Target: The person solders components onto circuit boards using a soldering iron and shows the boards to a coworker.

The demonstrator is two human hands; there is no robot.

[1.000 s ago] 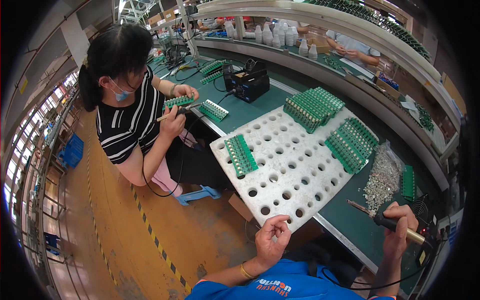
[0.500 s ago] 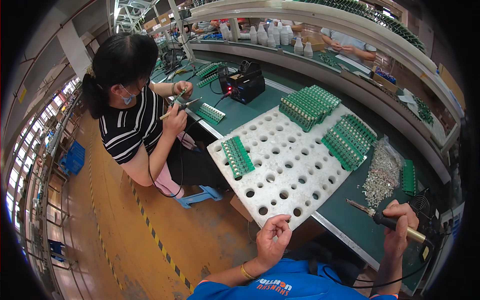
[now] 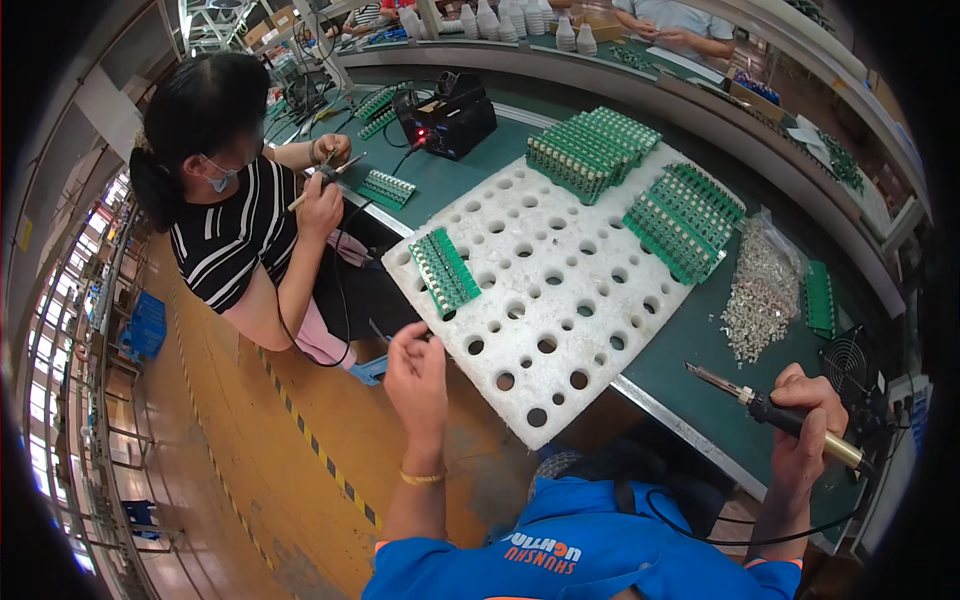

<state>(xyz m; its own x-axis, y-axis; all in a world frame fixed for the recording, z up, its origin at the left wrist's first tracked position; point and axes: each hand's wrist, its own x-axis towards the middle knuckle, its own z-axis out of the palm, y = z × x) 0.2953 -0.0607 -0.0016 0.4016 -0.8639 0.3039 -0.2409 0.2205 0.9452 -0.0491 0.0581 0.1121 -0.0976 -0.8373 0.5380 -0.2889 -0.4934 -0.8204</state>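
2 stacks (image 3: 590, 150) of boards — piece count indeterminate — stood on 1 foam slab (image 3: 478, 375); 1 lone board (image 3: 443, 272) lay apart, nearest the left hand (image 3: 418, 380), its completion unverifiable. 1 further board (image 3: 820, 300) lay beside 1 parts bag (image 3: 765, 290). The right hand (image 3: 818, 402) gripped 1 iron (image 3: 762, 406), tip clear of boards; left fingers curled, contents unclear.

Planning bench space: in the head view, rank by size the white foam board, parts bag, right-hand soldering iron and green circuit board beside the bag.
1. White foam board
2. Parts bag
3. Unsure: soldering iron, longer but partly hidden; green circuit board, wider but shorter.
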